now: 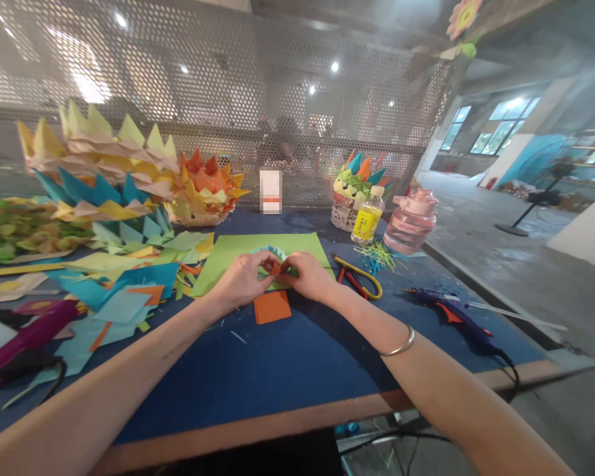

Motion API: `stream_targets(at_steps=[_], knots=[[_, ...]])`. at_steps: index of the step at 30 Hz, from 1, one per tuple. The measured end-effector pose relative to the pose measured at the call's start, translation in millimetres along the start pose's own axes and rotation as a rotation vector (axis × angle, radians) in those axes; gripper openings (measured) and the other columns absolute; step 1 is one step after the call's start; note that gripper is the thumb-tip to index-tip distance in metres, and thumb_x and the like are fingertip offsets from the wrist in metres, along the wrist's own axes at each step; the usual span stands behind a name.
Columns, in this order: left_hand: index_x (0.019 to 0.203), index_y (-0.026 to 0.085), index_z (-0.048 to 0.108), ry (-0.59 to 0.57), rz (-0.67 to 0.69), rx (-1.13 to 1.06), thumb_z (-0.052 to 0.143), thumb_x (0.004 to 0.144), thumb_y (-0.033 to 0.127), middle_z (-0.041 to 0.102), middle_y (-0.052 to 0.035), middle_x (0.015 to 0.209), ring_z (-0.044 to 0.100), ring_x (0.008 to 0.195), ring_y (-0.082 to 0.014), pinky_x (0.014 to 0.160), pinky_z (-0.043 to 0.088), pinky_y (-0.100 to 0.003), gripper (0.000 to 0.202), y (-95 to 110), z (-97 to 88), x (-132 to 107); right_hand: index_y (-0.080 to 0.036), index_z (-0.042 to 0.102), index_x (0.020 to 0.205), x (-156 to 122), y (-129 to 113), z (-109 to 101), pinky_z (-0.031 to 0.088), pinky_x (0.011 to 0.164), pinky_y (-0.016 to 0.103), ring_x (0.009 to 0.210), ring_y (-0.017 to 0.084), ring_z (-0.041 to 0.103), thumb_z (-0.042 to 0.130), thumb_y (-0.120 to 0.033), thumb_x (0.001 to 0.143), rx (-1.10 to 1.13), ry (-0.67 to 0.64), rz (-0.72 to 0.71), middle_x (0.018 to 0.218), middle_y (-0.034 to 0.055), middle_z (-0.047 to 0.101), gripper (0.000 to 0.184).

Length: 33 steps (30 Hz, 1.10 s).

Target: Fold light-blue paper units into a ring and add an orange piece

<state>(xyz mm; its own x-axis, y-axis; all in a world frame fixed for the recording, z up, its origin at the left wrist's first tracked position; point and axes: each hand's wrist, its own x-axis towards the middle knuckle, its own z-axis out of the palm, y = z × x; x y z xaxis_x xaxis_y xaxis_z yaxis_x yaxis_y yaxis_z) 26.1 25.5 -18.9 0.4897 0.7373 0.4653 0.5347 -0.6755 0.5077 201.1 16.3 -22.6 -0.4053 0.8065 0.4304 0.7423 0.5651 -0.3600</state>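
Note:
Above a green paper sheet (228, 254), my left hand (245, 276) and my right hand (307, 274) meet with fingertips closed on a small folded orange paper (276, 269). Behind my fingers shows the rim of a pale blue folded-paper ring (276, 251), partly hidden by the hands. Just below, on the blue table, lies a flat orange paper square (272, 308); I cannot tell if it is a stack. Scissors (359, 277) with yellow and red handles rest to the right of my right hand.
Blue and orange paper pieces (123, 304) and a purple glue gun (27, 337) lie left. Layered paper crowns (114, 172) stand behind them. At right are a dark blue glue gun (456, 314), a yellow-labelled bottle (367, 221), a pink jug (410, 225) and paper shreds (377, 254).

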Motion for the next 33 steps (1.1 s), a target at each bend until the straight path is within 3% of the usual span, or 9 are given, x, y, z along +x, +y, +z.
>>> stream_targets(at_steps=[19,27,33], knots=[[0.097,0.022,0.05,0.031,0.036,0.053,0.053,0.073,0.013,0.069,0.0004,0.078,0.065,0.077,-0.0178,0.078,0.047,-0.032,0.026,-0.9,0.7,-4.3,-0.017,0.066,0.074,0.6,-3.2,0.5,0.04,0.078,0.03,0.078,0.017,0.058,0.066,-0.014,0.073,0.019,0.033,-0.076,0.079,0.0027,0.065,0.004],[0.107,0.022,0.047,-0.009,0.054,0.083,0.061,0.067,0.012,0.07,-0.0025,0.091,0.064,0.093,-0.0214,0.088,0.042,-0.037,0.043,-10.2,-4.7,-5.3,-0.016,0.064,0.075,0.3,-3.4,0.2,0.04,0.078,0.031,0.078,0.018,0.056,0.066,-0.014,0.074,-0.004,0.044,-0.089,0.078,0.0038,0.064,0.003],[0.102,0.023,0.051,-0.013,0.052,0.107,0.058,0.072,0.013,0.07,-0.0002,0.084,0.063,0.089,-0.0207,0.087,0.041,-0.037,0.032,-17.4,-3.5,-4.6,-0.017,0.064,0.076,0.4,-8.3,0.6,0.04,0.079,0.033,0.081,0.019,0.056,0.064,-0.015,0.076,-0.018,0.032,-0.088,0.08,0.0039,0.064,0.002]])
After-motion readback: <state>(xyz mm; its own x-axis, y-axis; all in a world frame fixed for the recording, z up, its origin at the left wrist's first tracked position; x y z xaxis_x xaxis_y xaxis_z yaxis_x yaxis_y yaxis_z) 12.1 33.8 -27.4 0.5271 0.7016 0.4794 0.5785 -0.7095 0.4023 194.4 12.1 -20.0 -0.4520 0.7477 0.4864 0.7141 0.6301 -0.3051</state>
